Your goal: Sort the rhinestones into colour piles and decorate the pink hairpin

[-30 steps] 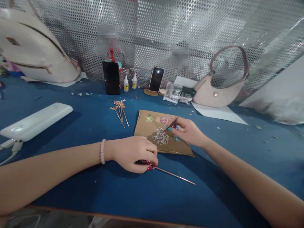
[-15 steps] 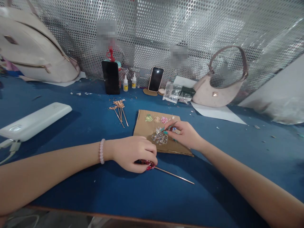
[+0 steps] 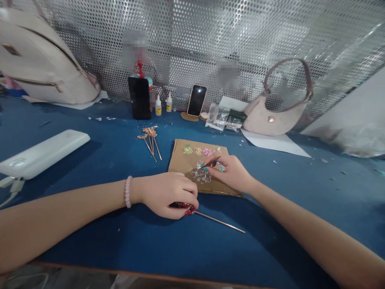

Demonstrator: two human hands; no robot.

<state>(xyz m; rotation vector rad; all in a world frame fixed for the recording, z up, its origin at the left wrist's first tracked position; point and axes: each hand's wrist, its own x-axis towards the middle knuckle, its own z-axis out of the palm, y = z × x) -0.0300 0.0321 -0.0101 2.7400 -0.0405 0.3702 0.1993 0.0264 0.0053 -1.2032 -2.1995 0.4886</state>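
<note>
My left hand [image 3: 171, 195] is closed round the ornamented head of a hairpin. The hairpin's thin metal stick [image 3: 221, 221] points out to the right over the blue table; its head, with dark red bits, is mostly covered by my fingers. My right hand [image 3: 230, 170] pinches tweezers [image 3: 212, 161], their tips over a pile of clear and silvery rhinestones [image 3: 201, 176]. That pile lies on a piece of cardboard [image 3: 179, 162], along with small heaps of green [image 3: 187, 149], gold [image 3: 197, 151] and pink rhinestones [image 3: 207, 152]. Some blue stones show beside my right hand.
Several gold hairpins [image 3: 152, 144] lie left of the cardboard. Farther back stand two glue bottles [image 3: 158, 106], a black tablet-like panel [image 3: 140, 99] and a phone [image 3: 197, 100]. Plastic packets [image 3: 217, 117] and a handbag [image 3: 270, 116] sit right; a power bank [image 3: 45, 152] and backpack [image 3: 45, 64] are left.
My right hand with the tweezers has shifted slightly, staying over the clear rhinestone pile. My left hand keeps its hold on the hairpin, and the view has moved a little.
</note>
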